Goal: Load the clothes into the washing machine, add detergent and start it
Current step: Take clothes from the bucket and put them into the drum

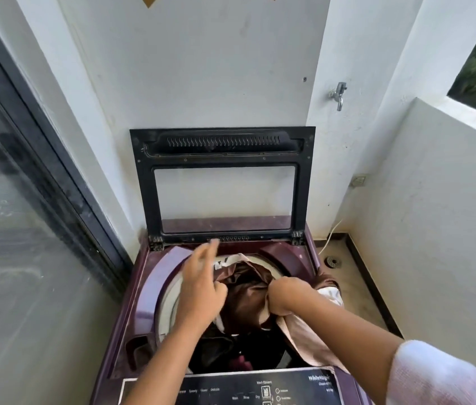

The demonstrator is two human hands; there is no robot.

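Over the open washing machine [143,290], the right hand [285,296] is clenching brown and pink clothes [245,296] that are bunching in the drum's mouth, while the left hand [201,287] is hovering open-fingered beside them, below the raised lid [222,182].

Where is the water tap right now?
In the head view the tap sits on the white wall at upper right, above and right of the washing machine's raised lid, with a wall socket below it.
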